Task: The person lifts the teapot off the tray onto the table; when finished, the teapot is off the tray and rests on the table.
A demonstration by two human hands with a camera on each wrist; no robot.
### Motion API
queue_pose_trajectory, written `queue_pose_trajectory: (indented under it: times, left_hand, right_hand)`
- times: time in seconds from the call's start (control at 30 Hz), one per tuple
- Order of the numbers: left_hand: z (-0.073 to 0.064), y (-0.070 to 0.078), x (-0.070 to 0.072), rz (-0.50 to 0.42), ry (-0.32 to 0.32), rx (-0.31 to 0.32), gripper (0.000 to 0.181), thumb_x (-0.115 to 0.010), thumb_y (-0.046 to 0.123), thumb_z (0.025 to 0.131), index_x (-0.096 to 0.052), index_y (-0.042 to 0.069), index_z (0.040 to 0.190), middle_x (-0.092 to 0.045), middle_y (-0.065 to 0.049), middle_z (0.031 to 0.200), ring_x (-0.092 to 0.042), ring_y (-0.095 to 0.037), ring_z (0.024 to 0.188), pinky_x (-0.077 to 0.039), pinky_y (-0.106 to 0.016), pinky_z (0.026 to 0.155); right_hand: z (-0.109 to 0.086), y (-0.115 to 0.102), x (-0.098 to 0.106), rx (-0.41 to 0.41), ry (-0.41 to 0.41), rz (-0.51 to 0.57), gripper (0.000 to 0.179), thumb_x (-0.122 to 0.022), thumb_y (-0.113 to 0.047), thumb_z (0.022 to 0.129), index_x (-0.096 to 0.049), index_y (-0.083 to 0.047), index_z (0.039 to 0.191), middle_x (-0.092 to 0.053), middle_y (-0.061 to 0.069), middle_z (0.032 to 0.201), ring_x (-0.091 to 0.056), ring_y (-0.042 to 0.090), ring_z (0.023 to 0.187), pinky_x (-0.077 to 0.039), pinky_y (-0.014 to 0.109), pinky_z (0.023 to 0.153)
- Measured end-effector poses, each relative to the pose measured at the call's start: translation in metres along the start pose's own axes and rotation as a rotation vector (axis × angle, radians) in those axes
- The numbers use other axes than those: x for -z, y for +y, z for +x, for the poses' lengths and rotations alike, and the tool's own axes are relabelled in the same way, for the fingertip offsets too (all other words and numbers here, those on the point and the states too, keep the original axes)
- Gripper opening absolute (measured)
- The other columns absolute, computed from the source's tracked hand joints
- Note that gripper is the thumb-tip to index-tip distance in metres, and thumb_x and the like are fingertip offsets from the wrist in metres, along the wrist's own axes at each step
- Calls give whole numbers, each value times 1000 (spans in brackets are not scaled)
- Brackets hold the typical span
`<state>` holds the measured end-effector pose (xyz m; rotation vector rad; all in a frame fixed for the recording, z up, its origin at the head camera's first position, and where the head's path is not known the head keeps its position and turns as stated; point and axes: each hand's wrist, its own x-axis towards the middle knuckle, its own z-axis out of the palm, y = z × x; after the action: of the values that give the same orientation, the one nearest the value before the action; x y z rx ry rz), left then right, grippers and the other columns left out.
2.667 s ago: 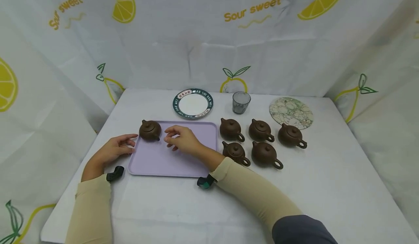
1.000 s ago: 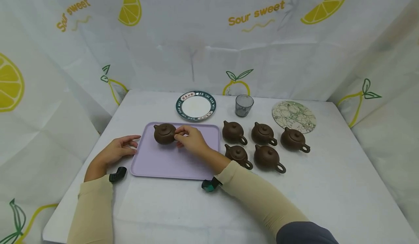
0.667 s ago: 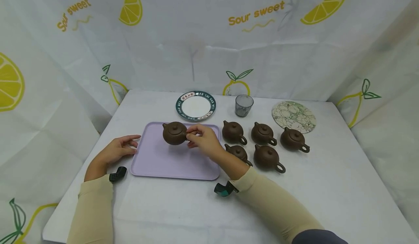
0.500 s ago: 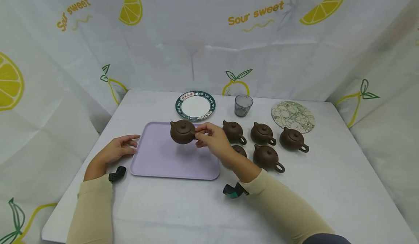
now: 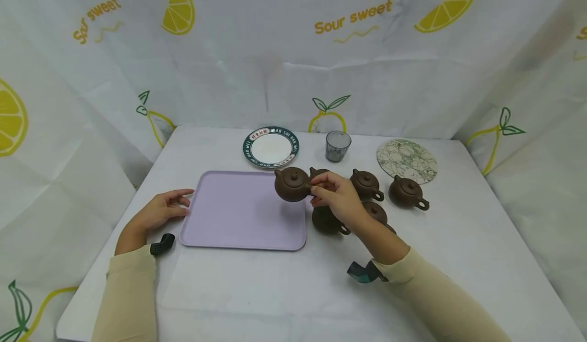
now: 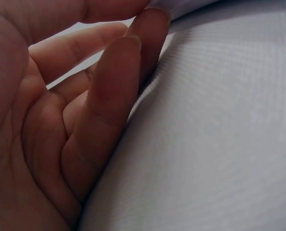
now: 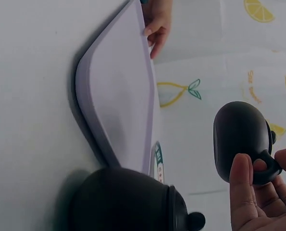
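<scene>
My right hand (image 5: pixel 341 202) pinches a small dark brown teapot (image 5: pixel 291 185) by its handle, with the spout pointing left. In the right wrist view the held teapot (image 7: pixel 239 139) is lifted high, thumb and fingers around the handle loop. It hangs over the right edge of the lilac tray (image 5: pixel 243 217). My left hand (image 5: pixel 158 210) rests on the table at the tray's left edge, fingers loosely bent and fingertips right by the rim. The left wrist view shows these fingers (image 6: pixel 106 91) curving over the white cloth with nothing held.
Several matching teapots (image 5: pixel 407 192) stand to the right of the tray, some partly hidden by my right hand and forearm. Behind are a green-rimmed plate (image 5: pixel 270 148), a grey glass (image 5: pixel 338 146) and a round patterned mat (image 5: pixel 407 161). A printed white curtain (image 5: pixel 257 51) surrounds the table.
The teapot stood at the tray's back left corner. My right hand turned it, gripped its handle, lifted it off the tray and carried it right. My left hand has stayed put.
</scene>
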<state>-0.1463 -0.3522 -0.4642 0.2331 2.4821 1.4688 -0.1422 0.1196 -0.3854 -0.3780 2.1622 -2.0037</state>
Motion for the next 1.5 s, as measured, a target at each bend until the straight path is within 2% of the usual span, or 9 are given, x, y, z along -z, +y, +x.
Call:
queue_pose_trajectory:
  times: [0.37,0.6,0.77,0.97,1.07,1.2,1.5]
  left_hand:
    - [-3,2,2,-11,5,12,61,-69,3,86,-43,-8,141,-61,-17,106,-58,-4,83,-48,-20,72]
    - [-2,2,0,-2,-15,-24,61,-68,4,87,-42,-9,141,-61,-18,109,-57,-3,86,-47,-19,73]
    - [-2,0,0,-9,-9,-21,61,-68,2,87,-42,-9,141,-61,-16,107,-57,-4,84,-47,-19,72]
    - [-1,-3,0,-24,-5,-25,61,-68,1,86,-42,-9,140,-61,-17,107,-57,-4,83,-48,-20,71]
    - [-2,-2,-1,-29,-3,-25,61,-69,2,85,-43,-9,140,-61,-19,106,-58,-4,83,-48,-20,72]
    - [-2,-1,-2,-25,-3,-26,61,-70,2,85,-44,-8,139,-62,-20,105,-58,-5,83,-48,-20,71]
    - [-2,-3,-1,-22,3,-17,62,-69,2,86,-43,-8,141,-62,-18,107,-57,-4,84,-48,-20,71]
  right_hand:
    - [-27,5,55,17,123,-16,24,-57,-1,94,-55,15,112,-62,18,94,-67,20,73,-56,36,70]
    - [-54,9,90,16,226,-110,23,-56,-4,96,-54,14,111,-61,11,92,-67,19,74,-56,32,70]
    - [-72,14,113,32,280,-107,24,-57,-3,96,-53,16,111,-63,7,89,-67,18,71,-56,29,68]
    - [-92,22,138,33,346,-53,13,-59,-2,94,-59,6,105,-66,3,85,-68,17,69,-55,27,65]
    - [-103,26,150,26,368,-62,10,-59,-3,95,-60,2,104,-66,2,87,-69,16,70,-55,25,65]
    - [-117,33,164,-4,387,-98,12,-59,-4,95,-60,3,105,-67,-1,89,-69,16,70,-55,25,65]
    - [-137,45,186,-94,374,-131,9,-56,-4,96,-60,2,101,-69,-1,85,-69,19,69,-55,26,64]
